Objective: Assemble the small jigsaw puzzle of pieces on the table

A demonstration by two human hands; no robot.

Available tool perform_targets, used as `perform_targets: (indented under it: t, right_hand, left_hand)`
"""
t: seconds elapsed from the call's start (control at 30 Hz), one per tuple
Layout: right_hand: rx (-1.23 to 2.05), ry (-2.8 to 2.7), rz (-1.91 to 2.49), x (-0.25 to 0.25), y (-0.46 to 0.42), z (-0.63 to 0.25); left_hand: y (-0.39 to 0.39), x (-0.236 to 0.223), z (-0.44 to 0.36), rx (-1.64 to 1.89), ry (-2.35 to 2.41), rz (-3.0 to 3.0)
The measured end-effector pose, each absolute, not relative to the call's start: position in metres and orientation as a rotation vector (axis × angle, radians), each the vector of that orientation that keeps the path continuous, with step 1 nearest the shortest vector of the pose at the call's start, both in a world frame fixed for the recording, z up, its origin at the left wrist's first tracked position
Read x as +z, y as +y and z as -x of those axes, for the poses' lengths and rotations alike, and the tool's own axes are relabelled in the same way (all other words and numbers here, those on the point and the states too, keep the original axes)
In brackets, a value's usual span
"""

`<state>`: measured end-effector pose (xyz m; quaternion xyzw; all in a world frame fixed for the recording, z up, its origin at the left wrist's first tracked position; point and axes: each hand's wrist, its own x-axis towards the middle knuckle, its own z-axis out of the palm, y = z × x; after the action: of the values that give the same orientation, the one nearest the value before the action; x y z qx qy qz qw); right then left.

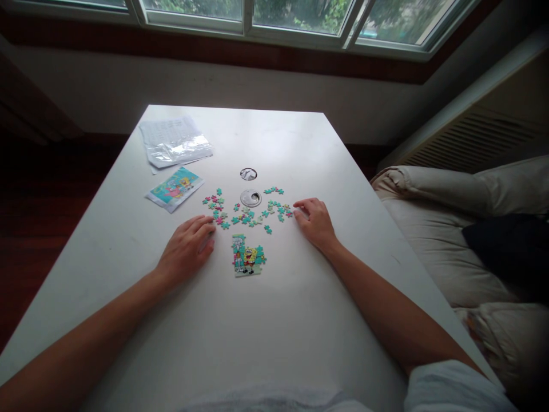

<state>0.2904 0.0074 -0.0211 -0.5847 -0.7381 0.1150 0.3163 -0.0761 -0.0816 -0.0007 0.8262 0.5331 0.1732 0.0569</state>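
A partly joined cartoon jigsaw puzzle (249,256) lies on the white table between my forearms. Beyond it, several loose puzzle pieces (246,216), mostly teal with some pink, are scattered in an uneven band. My left hand (186,243) rests flat on the table to the left of the joined part, its fingertips close to the left end of the loose pieces. At the right end of that band lies my right hand (315,223), fingers loosely bent and apart, the fingertips beside a few pieces. Neither hand shows anything held.
A picture card (175,189) of the cartoon lies at the left, with a clear plastic bag over papers (175,142) behind it. Two round holes sit mid-table, one with a metallic ring cover (251,198). A cushioned sofa (429,252) stands along the right side, and a window (300,17) is ahead.
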Motion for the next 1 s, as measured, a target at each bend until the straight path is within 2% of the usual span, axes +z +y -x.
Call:
perform_targets:
  t: [0.57,1.0]
  right_hand:
    - [0.222,-2.111,1.537,-0.0266,0.0048,-0.2878]
    - [0.219,-1.988,1.583,-0.0253,0.0105,-0.2925]
  left_hand:
    - [-0.0834,-0.0012,0.0725,0.465,1.658,-2.516]
    - [-0.0841,-0.0004,0.0732,0.454,1.656,-2.519]
